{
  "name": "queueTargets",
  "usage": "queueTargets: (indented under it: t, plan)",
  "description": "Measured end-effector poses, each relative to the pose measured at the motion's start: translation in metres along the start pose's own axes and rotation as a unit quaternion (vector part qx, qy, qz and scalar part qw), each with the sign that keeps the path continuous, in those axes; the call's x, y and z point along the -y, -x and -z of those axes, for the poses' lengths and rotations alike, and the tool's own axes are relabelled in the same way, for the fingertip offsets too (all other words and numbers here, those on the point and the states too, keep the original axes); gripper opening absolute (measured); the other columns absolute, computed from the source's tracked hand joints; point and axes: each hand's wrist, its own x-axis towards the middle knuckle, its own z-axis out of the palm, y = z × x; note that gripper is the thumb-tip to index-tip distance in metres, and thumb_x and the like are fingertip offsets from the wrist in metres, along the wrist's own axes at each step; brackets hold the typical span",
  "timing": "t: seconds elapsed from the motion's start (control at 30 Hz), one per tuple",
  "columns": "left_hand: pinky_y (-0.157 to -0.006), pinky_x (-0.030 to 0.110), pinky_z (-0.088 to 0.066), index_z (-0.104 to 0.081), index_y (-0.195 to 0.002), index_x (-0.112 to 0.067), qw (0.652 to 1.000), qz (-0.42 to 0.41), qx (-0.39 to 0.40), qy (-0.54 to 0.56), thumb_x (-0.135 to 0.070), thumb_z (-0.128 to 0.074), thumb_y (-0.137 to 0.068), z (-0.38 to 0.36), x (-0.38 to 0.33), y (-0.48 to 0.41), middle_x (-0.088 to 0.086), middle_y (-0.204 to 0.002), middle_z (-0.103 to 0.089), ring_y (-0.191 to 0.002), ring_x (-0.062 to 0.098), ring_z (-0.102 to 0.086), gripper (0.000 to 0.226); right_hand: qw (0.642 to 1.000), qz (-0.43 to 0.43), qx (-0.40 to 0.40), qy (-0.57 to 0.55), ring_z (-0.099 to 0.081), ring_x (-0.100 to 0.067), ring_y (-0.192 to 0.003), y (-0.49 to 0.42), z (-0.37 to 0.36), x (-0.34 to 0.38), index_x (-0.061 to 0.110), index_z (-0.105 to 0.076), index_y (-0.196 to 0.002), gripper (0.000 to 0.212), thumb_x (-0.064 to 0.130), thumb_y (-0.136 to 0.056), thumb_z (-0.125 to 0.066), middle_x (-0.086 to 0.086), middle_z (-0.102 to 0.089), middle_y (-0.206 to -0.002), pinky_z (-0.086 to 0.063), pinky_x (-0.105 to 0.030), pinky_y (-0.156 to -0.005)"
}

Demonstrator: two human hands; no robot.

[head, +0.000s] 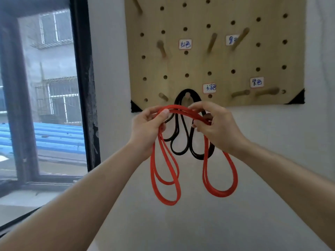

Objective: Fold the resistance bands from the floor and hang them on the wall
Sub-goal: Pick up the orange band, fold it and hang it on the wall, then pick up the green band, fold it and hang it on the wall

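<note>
Wooden pegboard (213,51) on the white wall (112,69), window (41,87) to its left. 1 board, 4 black corner brackets expected but only 2 show, both at the bottom corners.

Pegs, counted: 8 visible, 1 cut off at the top edge, 3 in the middle row, 4 along the bottom row. 4 handwritten labels (185,44); the text is too blurred to trust.

Bands: 2 in view. 1 dark band (183,142) already hangs folded on a bottom-row peg (187,96), its loops dangling below the board. 1 red band (163,178) is held just in front of it, folded into several strands that arch between both hands and drop in 2 bunches of loops, one under each hand. The floor is not in view, so I cannot tell if more bands wait.

Left hand (146,127): fingers curled around the red strands, thumb pressed on top of the arch. Right hand (215,124): fingertips pinching the strands at the other end of the arch.

Step, as I judge it: folding done, hanging stage for the red band. The next move calls for lifting the arch up and over a free peg, probably 1 of the middle row near the leftmost label, keeping all strands together so none slips off, and clearing the dark band.
</note>
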Motion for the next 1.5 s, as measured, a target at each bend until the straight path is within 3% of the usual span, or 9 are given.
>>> queueTargets:
  t: [0.2,0.4,0.53,0.8,0.87,1.07,1.17,1.37,1.5]
  plan:
    - [-0.074,0.031,-0.053,-0.071,-0.108,-0.009,0.999,-0.025,-0.025,0.037,-0.014,-0.072,-0.093,0.007,-0.033,-0.053,-0.002,-0.074,-0.074,-0.064,0.014,-0.057,0.017,0.994,0.078,-0.048,0.067,-0.053,0.015,-0.091,-0.059,-0.024,0.018,0.014,-0.062,-0.129,0.038,0.000,-0.094,-0.060,0.010,-0.052,-0.108,-0.040,-0.004,-0.085]
    - [-0.065,0.027,-0.051,-0.069,-0.114,-0.004,0.998,-0.043,-0.045,-0.010,-0.015,-0.072,-0.093,0.023,-0.027,-0.094,0.004,-0.083,-0.071,-0.060,0.014,-0.056,0.024,0.986,0.074,-0.078,0.125,-0.052,0.002,-0.094,-0.094,-0.066,0.001,0.018,-0.058,-0.136,0.039,0.013,-0.097,-0.063,0.006,-0.054,-0.120,-0.032,0.006,-0.078]
    - [-0.057,0.021,-0.049,-0.069,-0.112,-0.005,0.997,-0.048,-0.044,-0.052,-0.016,-0.071,-0.094,0.030,-0.010,-0.115,0.005,-0.085,-0.071,-0.061,0.012,-0.056,0.021,0.986,0.067,-0.099,0.117,-0.048,0.016,-0.089,-0.103,-0.084,-0.015,0.017,-0.060,-0.133,0.040,0.014,-0.094,-0.068,0.005,-0.059,-0.122,-0.038,0.000,-0.087]
    - [-0.079,0.030,-0.060,-0.074,-0.103,-0.019,0.979,-0.087,-0.064,-0.173,-0.027,-0.071,-0.094,0.025,0.030,-0.145,-0.003,-0.091,-0.075,-0.082,0.012,-0.069,0.012,0.980,-0.017,-0.101,0.172,-0.056,-0.022,-0.115,-0.113,-0.110,-0.040,0.017,-0.057,-0.138,0.043,0.002,-0.097,-0.053,-0.004,-0.058,-0.126,-0.039,-0.026,-0.093]
    - [-0.075,0.020,-0.053,-0.076,-0.105,-0.021,0.962,-0.102,-0.076,-0.243,-0.032,-0.068,-0.095,0.023,0.036,-0.145,-0.009,-0.093,-0.072,-0.086,0.006,-0.066,0.016,0.979,-0.015,-0.105,0.172,-0.057,-0.024,-0.115,-0.113,-0.115,-0.044,0.016,-0.056,-0.138,0.044,0.000,-0.097,-0.052,-0.005,-0.057,-0.126,-0.044,-0.033,-0.098]
    - [-0.084,0.022,-0.050,-0.070,-0.124,-0.023,0.934,-0.125,-0.048,-0.332,-0.029,-0.068,-0.094,0.033,0.055,-0.113,-0.006,-0.112,-0.067,-0.099,0.010,-0.065,0.030,0.992,-0.015,-0.083,0.088,-0.047,-0.013,-0.133,-0.085,-0.117,-0.042,0.013,-0.047,-0.146,0.059,0.007,-0.092,-0.068,-0.001,-0.047,-0.146,-0.035,-0.017,-0.108]
    - [-0.088,0.025,-0.051,-0.067,-0.126,-0.025,0.933,-0.129,-0.035,-0.334,-0.029,-0.069,-0.093,0.044,0.060,-0.076,-0.010,-0.119,-0.061,-0.101,0.008,-0.062,0.033,0.993,-0.029,-0.076,0.085,-0.041,-0.013,-0.139,-0.048,-0.114,-0.039,0.015,-0.046,-0.147,0.060,0.014,-0.092,-0.069,0.000,-0.044,-0.152,-0.031,-0.021,-0.114]
    - [-0.073,0.009,-0.050,-0.074,-0.096,-0.020,0.946,-0.027,0.095,-0.309,-0.018,-0.073,-0.092,0.066,0.091,0.023,-0.007,-0.093,-0.072,-0.077,-0.007,-0.065,0.005,0.997,-0.037,-0.049,0.056,-0.057,-0.012,-0.121,0.063,-0.107,-0.048,0.015,-0.062,-0.130,0.042,0.021,-0.089,-0.072,0.003,-0.056,-0.133,-0.052,-0.034,-0.099]
    - [-0.074,0.017,-0.052,-0.078,-0.101,-0.014,0.918,0.100,0.185,-0.336,-0.020,-0.075,-0.091,0.092,0.150,0.092,-0.004,-0.092,-0.075,-0.080,0.003,-0.067,0.012,0.995,-0.087,0.041,0.038,-0.064,-0.015,-0.090,0.157,-0.111,-0.078,0.013,-0.070,-0.112,0.025,0.015,-0.087,-0.074,0.005,-0.061,-0.111,-0.056,-0.027,-0.079]
